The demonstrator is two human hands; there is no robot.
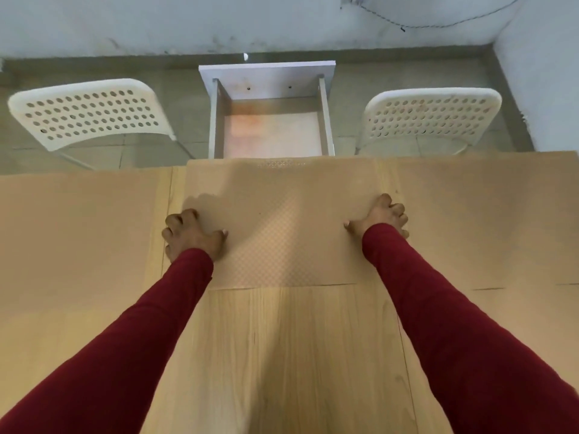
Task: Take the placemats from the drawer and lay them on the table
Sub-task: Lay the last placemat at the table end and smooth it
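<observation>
A tan, fine-textured placemat (282, 220) lies flat in the middle of the wooden table (297, 355), its far edge at the table's far edge. My left hand (191, 234) grips its left edge, thumb on top and fingers curled over the side. My right hand (380, 216) holds the right edge the same way. Two more tan placemats lie flat beside it, one on the left (78, 233) and one on the right (485, 220). Beyond the table, the white drawer (272, 86) stands pulled open, and only its bare bottom shows.
Two white perforated chairs stand past the far edge, one on the left (91, 112) and one on the right (432, 115), on either side of the drawer. A grey wall with a hanging cable closes the back. Bare wood shows between my red-sleeved arms.
</observation>
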